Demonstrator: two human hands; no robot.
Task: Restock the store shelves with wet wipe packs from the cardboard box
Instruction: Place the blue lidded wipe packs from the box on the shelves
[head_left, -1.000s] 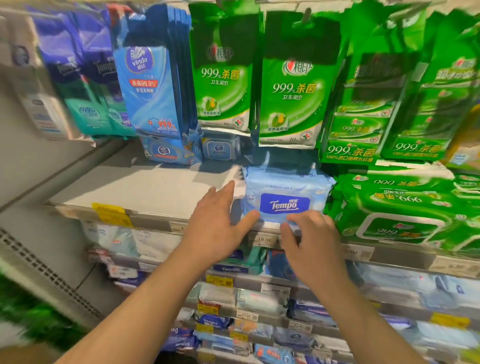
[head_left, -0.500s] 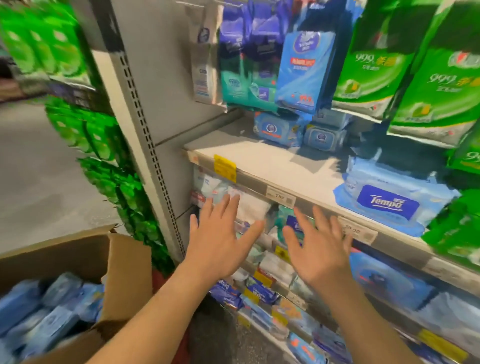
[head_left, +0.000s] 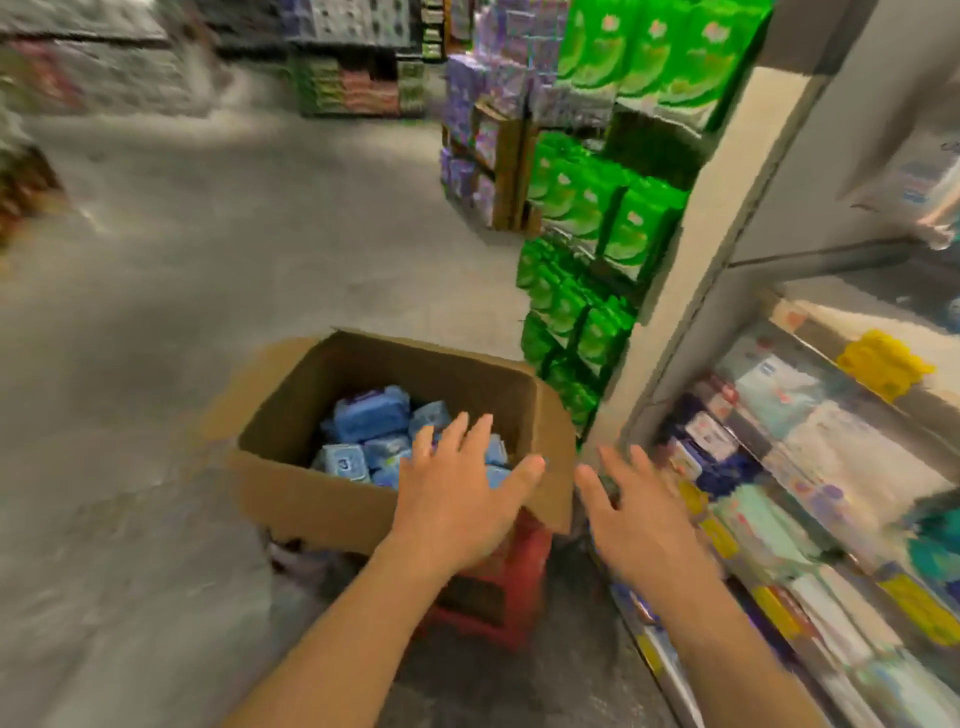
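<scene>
Box (head_left: 332, 506) sits open on red stool (head_left: 493, 597) beside shelves (head_left: 810, 467) for short reach; my left hand (head_left: 457, 499) spread over blue packs (head_left: 371, 415), right hand (head_left: 639, 519) spread, empty, just beside box.

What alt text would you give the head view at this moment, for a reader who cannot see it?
Two empty, open hands reach toward an open cardboard box of blue wet wipe packs: the left hand over its near corner, the right hand beside it. The box sits on a red stool next to stocked store shelves; the image is motion-blurred.
</scene>
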